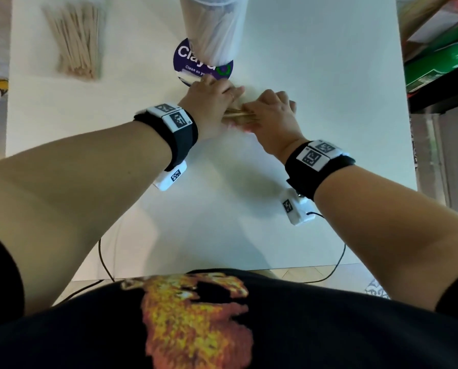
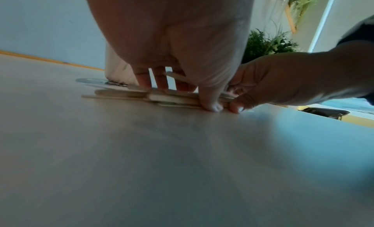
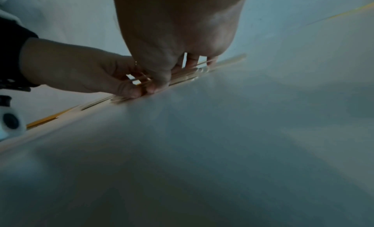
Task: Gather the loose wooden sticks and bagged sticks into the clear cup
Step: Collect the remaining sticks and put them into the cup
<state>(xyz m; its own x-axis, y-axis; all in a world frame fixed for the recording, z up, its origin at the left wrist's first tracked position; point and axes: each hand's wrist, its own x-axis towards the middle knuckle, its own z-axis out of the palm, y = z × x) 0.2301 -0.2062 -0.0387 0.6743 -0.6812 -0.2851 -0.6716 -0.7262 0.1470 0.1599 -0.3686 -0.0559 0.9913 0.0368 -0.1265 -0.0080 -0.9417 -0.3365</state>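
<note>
A pile of loose wooden sticks lies flat on the white table, just in front of the clear cup. My left hand and right hand meet over the pile. In the left wrist view the left thumb and fingers pinch the sticks from both sides, with the right hand touching alongside. From the right wrist, the right hand's thumb and fingers grip the same sticks beside the left hand. The bagged sticks lie at the far left.
The cup stands on a round purple sticker. Green and orange items sit on a shelf past the table's right edge. Cables hang off the near edge.
</note>
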